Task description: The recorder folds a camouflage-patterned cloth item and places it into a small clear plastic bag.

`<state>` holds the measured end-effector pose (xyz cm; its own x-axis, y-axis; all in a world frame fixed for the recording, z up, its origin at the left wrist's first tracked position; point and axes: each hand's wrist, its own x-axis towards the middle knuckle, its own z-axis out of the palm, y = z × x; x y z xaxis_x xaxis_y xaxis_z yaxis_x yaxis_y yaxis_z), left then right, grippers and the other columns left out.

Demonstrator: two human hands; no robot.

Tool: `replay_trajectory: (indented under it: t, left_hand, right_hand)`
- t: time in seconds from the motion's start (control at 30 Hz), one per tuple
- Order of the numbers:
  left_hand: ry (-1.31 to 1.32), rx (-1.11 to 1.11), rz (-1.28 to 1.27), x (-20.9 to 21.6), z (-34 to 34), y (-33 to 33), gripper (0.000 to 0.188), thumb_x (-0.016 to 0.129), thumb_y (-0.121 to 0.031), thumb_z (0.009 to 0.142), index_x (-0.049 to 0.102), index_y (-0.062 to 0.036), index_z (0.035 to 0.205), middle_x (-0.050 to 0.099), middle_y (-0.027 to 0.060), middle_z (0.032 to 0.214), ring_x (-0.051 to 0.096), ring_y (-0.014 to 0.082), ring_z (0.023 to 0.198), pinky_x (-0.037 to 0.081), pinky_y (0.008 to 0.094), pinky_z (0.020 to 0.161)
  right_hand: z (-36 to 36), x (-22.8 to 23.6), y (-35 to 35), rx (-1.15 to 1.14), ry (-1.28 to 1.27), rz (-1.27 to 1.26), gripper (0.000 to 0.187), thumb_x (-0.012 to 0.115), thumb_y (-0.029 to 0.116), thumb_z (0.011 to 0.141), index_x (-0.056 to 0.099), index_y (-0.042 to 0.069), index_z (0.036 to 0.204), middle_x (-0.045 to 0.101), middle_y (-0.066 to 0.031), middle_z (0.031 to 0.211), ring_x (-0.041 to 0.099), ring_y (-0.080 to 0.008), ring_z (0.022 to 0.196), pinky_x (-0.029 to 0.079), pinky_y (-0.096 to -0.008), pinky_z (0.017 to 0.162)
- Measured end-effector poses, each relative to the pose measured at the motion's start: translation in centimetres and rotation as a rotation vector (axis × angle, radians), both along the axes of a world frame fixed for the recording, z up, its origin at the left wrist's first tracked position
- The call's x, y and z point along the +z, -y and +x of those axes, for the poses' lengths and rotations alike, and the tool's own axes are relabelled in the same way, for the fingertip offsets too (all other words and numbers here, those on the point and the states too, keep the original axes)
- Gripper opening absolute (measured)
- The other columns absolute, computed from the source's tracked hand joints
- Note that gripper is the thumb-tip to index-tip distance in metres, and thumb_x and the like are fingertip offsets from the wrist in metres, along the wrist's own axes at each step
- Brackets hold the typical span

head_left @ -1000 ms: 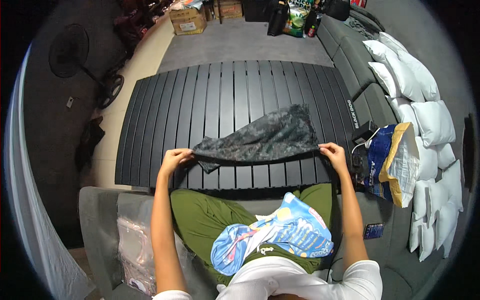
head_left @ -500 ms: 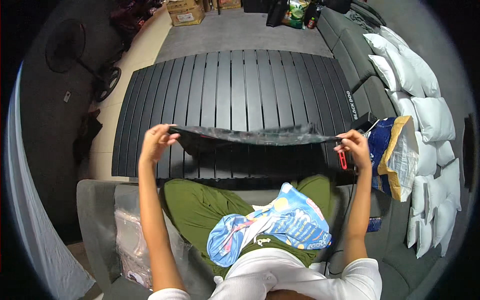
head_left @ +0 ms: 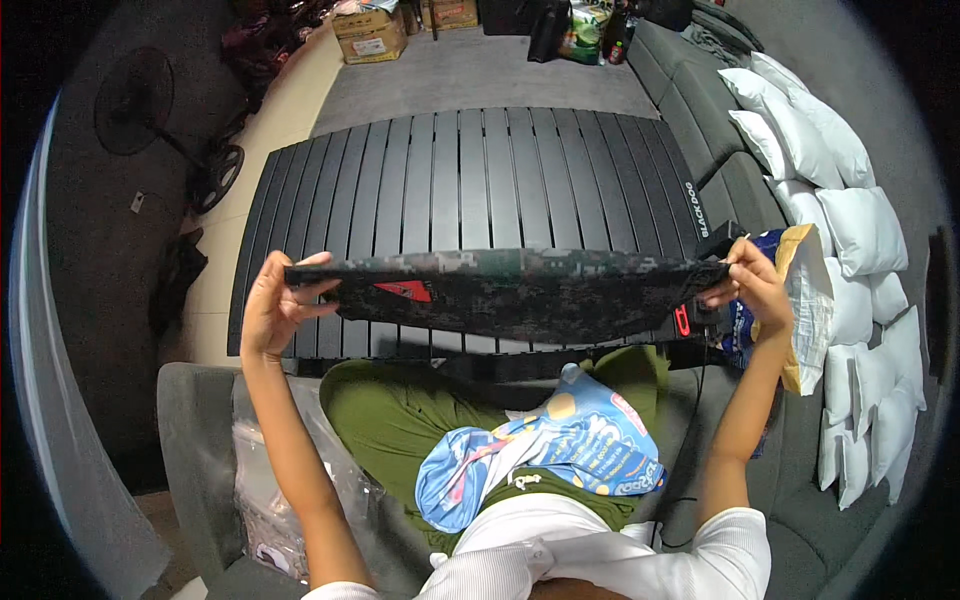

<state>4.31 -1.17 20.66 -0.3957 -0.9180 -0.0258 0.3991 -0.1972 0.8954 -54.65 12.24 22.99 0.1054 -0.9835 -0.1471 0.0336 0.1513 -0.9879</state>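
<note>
Stretched wide between both hands is a dark camouflage-patterned piece of cloth (head_left: 520,290) with a red mark near its left part. My left hand (head_left: 283,305) grips its left end, with fingers and thumb closed on the edge. At the other end, my right hand (head_left: 752,288) pinches the corner in the same way. The cloth hangs above the near side of a black slatted table (head_left: 470,180). A small red-framed object (head_left: 683,320) lies on the table just below the cloth's right end. On my lap rests a crumpled blue printed plastic bag (head_left: 600,445).
To the right stands a blue and yellow woven sack (head_left: 803,310), with several white pillows (head_left: 865,230) beyond it on the grey sofa. Clear plastic packages (head_left: 270,480) lie at my left. A standing fan (head_left: 135,100) and cardboard boxes (head_left: 368,38) are farther off.
The hands have moved farther apart, pulling the cloth wider. It has tipped so that more of its camouflage face and its red mark show.
</note>
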Motion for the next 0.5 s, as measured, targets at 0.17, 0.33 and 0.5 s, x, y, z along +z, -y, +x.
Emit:
replay_trajectory:
  t: [0.17, 0.33, 0.5]
  left_hand:
    - [-0.148, -0.127, 0.003, -2.7, 0.0, -1.2, 0.026, 0.063, -0.033, 0.081, 0.054, -0.0103, 0.076, 0.028, 0.0276, 0.137, 0.042, 0.0408, 0.118, 0.039, 0.0662, 0.083]
    - [-0.239, -0.115, 0.062, -5.0, 0.3, -2.3, 0.019, 0.068, -0.037, 0.075, 0.069, -0.0181, 0.075, 0.023, 0.0271, 0.14, 0.039, 0.0403, 0.121, 0.041, 0.0649, 0.083]
    - [-0.197, -0.112, 0.167, -7.4, 0.7, -1.2, 0.016, 0.066, -0.039, 0.077, 0.07, -0.0235, 0.081, 0.028, 0.0239, 0.139, 0.037, 0.0373, 0.123, 0.037, 0.0607, 0.09]
  right_hand:
    - [0.1, -3.1, -0.4, 0.038, 0.284, -0.027, 0.018, 0.048, 0.016, 0.089, 0.035, 0.006, 0.096, 0.053, -0.021, 0.106, 0.061, -0.0431, 0.083, 0.052, -0.0573, 0.068]
    - [1.5, -5.8, 0.0, 0.223, 0.558, -0.069, 0.019, 0.051, 0.016, 0.088, 0.034, 0.009, 0.094, 0.031, -0.0397, 0.127, 0.045, -0.0485, 0.111, 0.033, -0.0718, 0.081]
    - [2.4, -7.1, 2.1, 0.206, 0.512, -0.031, 0.017, 0.053, 0.02, 0.089, 0.039, 0.011, 0.095, 0.031, -0.0363, 0.13, 0.044, -0.0384, 0.117, 0.037, -0.0525, 0.096]
